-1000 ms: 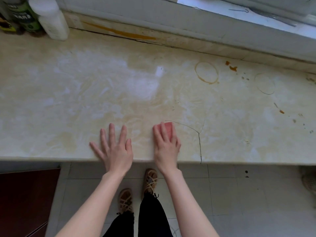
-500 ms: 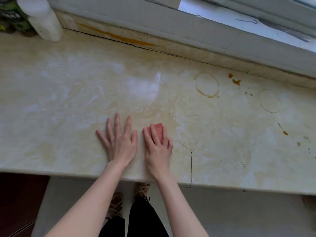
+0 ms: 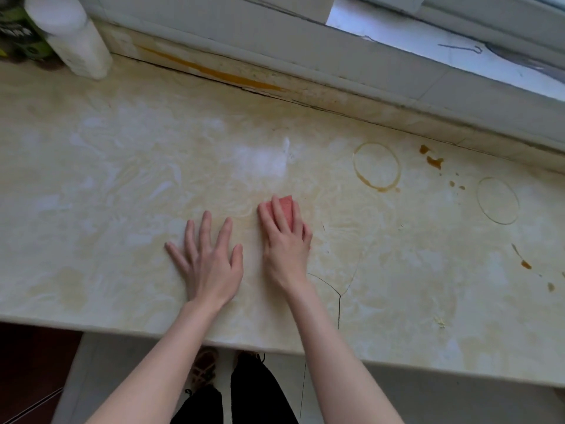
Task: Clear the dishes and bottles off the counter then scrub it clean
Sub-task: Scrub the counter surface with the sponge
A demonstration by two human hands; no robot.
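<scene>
The beige marbled counter (image 3: 122, 185) fills the view, smeared with whitish soapy streaks on its left half. My right hand (image 3: 286, 246) presses flat on a pink sponge (image 3: 287, 209) near the counter's middle, fingers spread over it. My left hand (image 3: 211, 261) lies flat beside it, fingers apart, holding nothing. A brown ring stain (image 3: 376, 166) and a fainter ring (image 3: 498, 201) mark the counter to the right, with brown drips (image 3: 434, 160) near the back edge.
A white bottle (image 3: 72, 38) and a green-labelled container (image 3: 21, 35) stand at the back left corner. A crack (image 3: 339, 298) runs to the counter's front edge. A window sill (image 3: 397, 81) lines the back. Tiled floor and my feet lie below.
My right hand has pushed the sponge away from the front edge toward the counter's middle. My left hand has shifted forward with it. The view has tilted further onto the counter.
</scene>
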